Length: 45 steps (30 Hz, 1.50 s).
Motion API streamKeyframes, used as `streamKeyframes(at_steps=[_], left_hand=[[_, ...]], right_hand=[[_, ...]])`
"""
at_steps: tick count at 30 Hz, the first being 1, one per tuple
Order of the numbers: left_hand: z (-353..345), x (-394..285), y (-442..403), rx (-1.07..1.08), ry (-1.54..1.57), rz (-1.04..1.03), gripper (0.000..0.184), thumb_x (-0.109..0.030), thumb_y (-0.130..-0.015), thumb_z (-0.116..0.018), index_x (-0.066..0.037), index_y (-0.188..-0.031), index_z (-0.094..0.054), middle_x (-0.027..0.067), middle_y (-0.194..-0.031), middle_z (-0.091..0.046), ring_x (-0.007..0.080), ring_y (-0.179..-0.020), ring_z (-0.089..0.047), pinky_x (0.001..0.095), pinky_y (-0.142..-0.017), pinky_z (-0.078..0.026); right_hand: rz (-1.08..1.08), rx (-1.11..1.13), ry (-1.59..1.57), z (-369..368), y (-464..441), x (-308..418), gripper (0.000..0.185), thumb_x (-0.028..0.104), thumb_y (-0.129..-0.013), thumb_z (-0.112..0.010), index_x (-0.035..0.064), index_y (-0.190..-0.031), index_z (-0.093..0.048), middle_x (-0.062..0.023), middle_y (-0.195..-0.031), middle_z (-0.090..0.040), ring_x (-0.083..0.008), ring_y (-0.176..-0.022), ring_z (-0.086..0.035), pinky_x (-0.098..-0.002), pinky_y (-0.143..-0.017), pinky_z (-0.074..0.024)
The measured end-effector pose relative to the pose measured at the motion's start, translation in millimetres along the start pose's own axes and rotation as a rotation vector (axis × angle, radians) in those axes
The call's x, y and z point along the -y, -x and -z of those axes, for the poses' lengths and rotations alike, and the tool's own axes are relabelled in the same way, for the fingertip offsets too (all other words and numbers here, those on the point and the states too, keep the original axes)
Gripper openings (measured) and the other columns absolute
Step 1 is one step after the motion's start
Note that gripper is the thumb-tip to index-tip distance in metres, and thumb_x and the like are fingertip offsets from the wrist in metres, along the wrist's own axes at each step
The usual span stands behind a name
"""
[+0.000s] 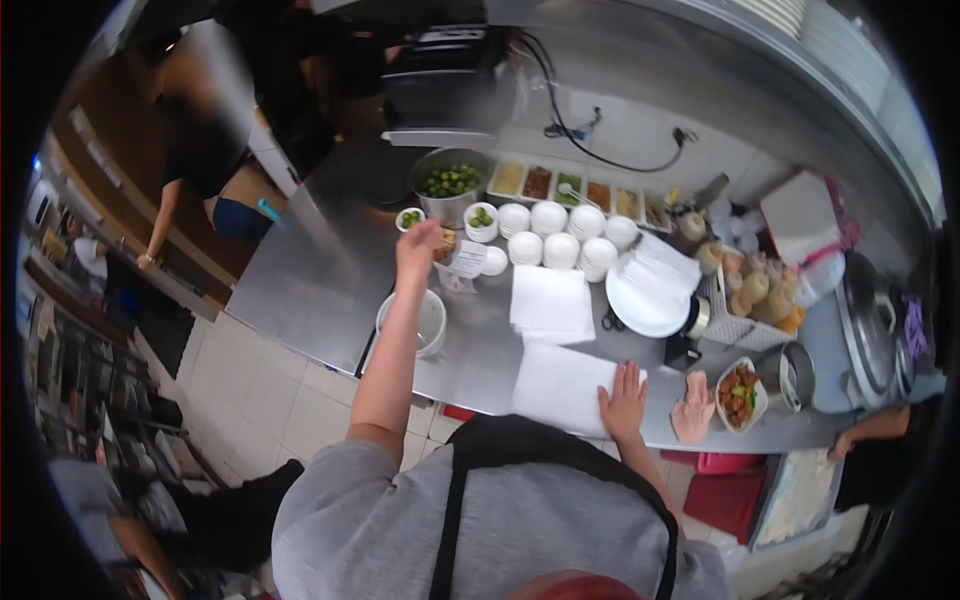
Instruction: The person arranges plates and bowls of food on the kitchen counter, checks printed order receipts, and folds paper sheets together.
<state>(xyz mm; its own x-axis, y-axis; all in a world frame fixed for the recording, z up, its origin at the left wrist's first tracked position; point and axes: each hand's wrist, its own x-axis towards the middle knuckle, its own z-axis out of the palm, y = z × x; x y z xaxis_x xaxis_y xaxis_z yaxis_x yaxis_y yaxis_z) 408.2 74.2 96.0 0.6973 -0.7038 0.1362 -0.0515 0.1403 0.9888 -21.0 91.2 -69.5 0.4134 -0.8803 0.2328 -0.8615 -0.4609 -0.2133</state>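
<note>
My left hand (418, 247) reaches over the steel counter beside a small bowl of green limes (410, 219) and a clear bag with a paper slip (464, 262); its fingers are bent and smeared, and what they hold, if anything, cannot be made out. My right hand (625, 401) lies flat with spread fingers on the right edge of a white sheet stack (560, 388). Behind that stack lies another pile of white sheets (552, 304). Just right of my right hand is a pale pink glove-like item (692, 408). A white bucket (427, 325) stands below my left forearm.
A metal pot of limes (449, 182), condiment trays (537, 182) and stacked white bowls (549, 218) line the back. To the right are a white plate (648, 317), a bottle basket (735, 325) and a food bowl (741, 396). People stand at left and right.
</note>
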Motion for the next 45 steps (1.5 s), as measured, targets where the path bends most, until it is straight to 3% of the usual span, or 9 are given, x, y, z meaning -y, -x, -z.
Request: streamKeyframes(at_steps=[4, 12, 19, 21, 24, 30, 38, 42, 45], left_hand=[[-13, -15, -3, 0.073, -0.080, -0.154, 0.027, -0.019, -0.082, -0.062, -0.002, -0.103, -0.061, 0.0047, -0.097, -0.062, 0.0111, -0.090, -0.055, 0.0252, -0.081, -0.041], [-99, 15, 61, 0.570, -0.102, 0.045, 0.022, -0.021, -0.087, -0.056, -0.004, -0.100, -0.060, 0.0030, -0.094, -0.063, 0.0115, -0.084, -0.059, 0.0229, -0.073, -0.043], [-188, 49, 147, 1.091, -0.210, 0.169, 0.024, -0.019, -0.087, -0.054, -0.001, -0.103, -0.058, 0.0063, -0.097, -0.062, 0.0136, -0.084, -0.060, 0.0248, -0.074, -0.045], [-212, 67, 172, 1.201, -0.168, 0.195, 0.019, -0.010, -0.085, -0.055, 0.000, -0.100, -0.059, 0.0057, -0.088, -0.063, 0.0126, -0.079, -0.060, 0.0236, -0.072, -0.047], [-246, 68, 205, 1.305, -0.193, 0.214, 0.019, -0.009, -0.084, -0.055, 0.001, -0.100, -0.059, 0.0065, -0.088, -0.063, 0.0132, -0.078, -0.060, 0.0239, -0.071, -0.047], [-273, 76, 221, 1.464, -0.328, 0.166, 0.024, -0.011, -0.082, -0.057, 0.001, -0.103, -0.058, 0.0088, -0.097, -0.062, 0.0145, -0.085, -0.060, 0.0257, -0.075, -0.046], [-231, 16, 158, 1.041, -0.152, 0.042, 0.017, -0.014, -0.083, -0.058, -0.003, -0.096, -0.062, 0.0043, -0.084, -0.064, 0.0094, -0.076, -0.057, 0.0248, -0.069, -0.046], [-167, -124, 93, 0.474, -0.263, -0.404, 0.021, -0.014, -0.082, -0.058, -0.001, -0.098, -0.062, 0.0058, -0.096, -0.063, 0.0149, -0.090, -0.057, 0.0256, -0.080, -0.044], [-101, -208, 36, 0.070, -0.168, -0.729, 0.023, -0.021, -0.086, -0.057, -0.001, -0.095, -0.062, 0.0070, -0.088, -0.063, 0.0107, -0.080, -0.058, 0.0244, -0.074, -0.045]], right_hand=[[-0.044, -0.006, -0.060, 6, 1, 0, 0.061, 0.039, -0.084, -0.049, 0.0024, -0.130, -0.035, -0.0176, -0.138, -0.029, -0.0306, -0.130, -0.023, -0.0520, -0.102, -0.0190], [-0.103, -0.241, -0.239, 66, 27, -50, 0.053, 0.025, -0.079, -0.058, 0.0029, -0.125, -0.042, -0.0181, -0.134, -0.034, -0.0330, -0.123, -0.033, -0.0442, -0.100, -0.0283], [-0.676, -0.847, 0.025, 103, 81, -175, 0.044, 0.011, -0.080, -0.053, -0.0017, -0.120, -0.041, -0.0175, -0.104, -0.054, -0.0318, -0.096, -0.052, -0.0394, -0.082, -0.0423], [-1.245, -0.667, -0.941, 101, 85, -201, 0.039, 0.014, -0.086, -0.049, -0.0025, -0.119, -0.038, -0.0158, -0.098, -0.056, -0.0234, -0.082, -0.059, -0.0321, -0.065, -0.0497], [-1.176, -0.619, -1.450, 87, 87, -229, 0.036, 0.015, -0.088, -0.045, -0.0021, -0.119, -0.037, -0.0145, -0.092, -0.057, -0.0169, -0.068, -0.061, -0.0256, -0.052, -0.0507], [-1.098, -0.666, -1.464, 78, 86, -244, 0.035, 0.012, -0.087, -0.047, -0.0037, -0.118, -0.040, -0.0176, -0.102, -0.056, -0.0250, -0.078, -0.062, -0.0298, -0.061, -0.0556], [-1.016, -0.667, -1.584, 56, 93, -266, 0.039, 0.013, -0.079, -0.062, 0.0013, -0.113, -0.047, -0.0156, -0.106, -0.056, -0.0264, -0.090, -0.059, -0.0357, -0.068, -0.0532], [-1.011, -0.613, -1.486, 69, 95, -261, 0.034, 0.014, -0.083, -0.052, 0.0025, -0.115, -0.048, -0.0130, -0.095, -0.060, -0.0219, -0.071, -0.062, -0.0293, -0.057, -0.0534], [-1.000, -0.595, -1.412, 86, 97, -253, 0.035, 0.015, -0.081, -0.053, 0.0014, -0.112, -0.048, -0.0113, -0.091, -0.059, -0.0194, -0.065, -0.061, -0.0255, -0.053, -0.0521]])
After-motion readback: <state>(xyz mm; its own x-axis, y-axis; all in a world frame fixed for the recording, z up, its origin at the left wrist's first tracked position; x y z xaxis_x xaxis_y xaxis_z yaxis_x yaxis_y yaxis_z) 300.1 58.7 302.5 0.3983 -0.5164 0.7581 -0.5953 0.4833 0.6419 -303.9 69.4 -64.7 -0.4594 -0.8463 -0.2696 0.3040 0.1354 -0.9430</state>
